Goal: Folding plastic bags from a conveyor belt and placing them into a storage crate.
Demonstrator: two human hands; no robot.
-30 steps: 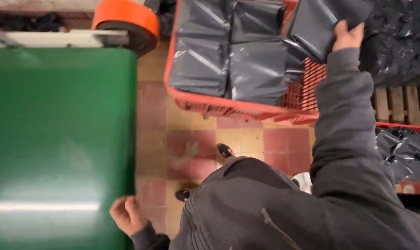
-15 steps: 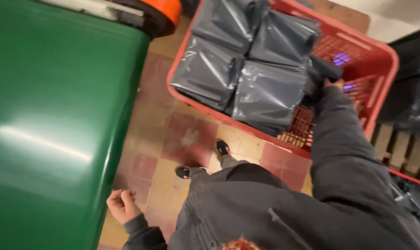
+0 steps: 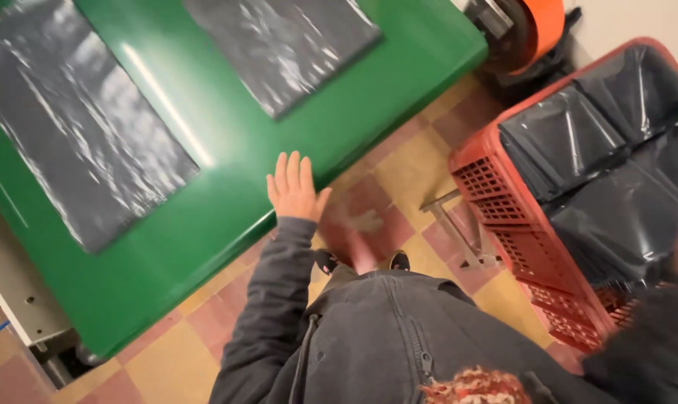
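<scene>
bare green belt (image 3: 226, 150) between two grey bags (image 3: 77, 127), red crate (image 3: 503, 194) packed full

Dark grey jacket and black shoes are worn.
A long sleeve with a ribbed cuff is seen above the bare left hand (image 3: 294, 191); a zip runs down the front, and a reddish patch is visible low on it.

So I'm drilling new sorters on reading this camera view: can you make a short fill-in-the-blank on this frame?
1. The left hand lies open at the edge of the ____ conveyor belt.
2. ____ grey plastic bags lie flat on that belt.
3. More grey bags fill the ____ crate on the person's right.

Missing words: green; two; red
</scene>
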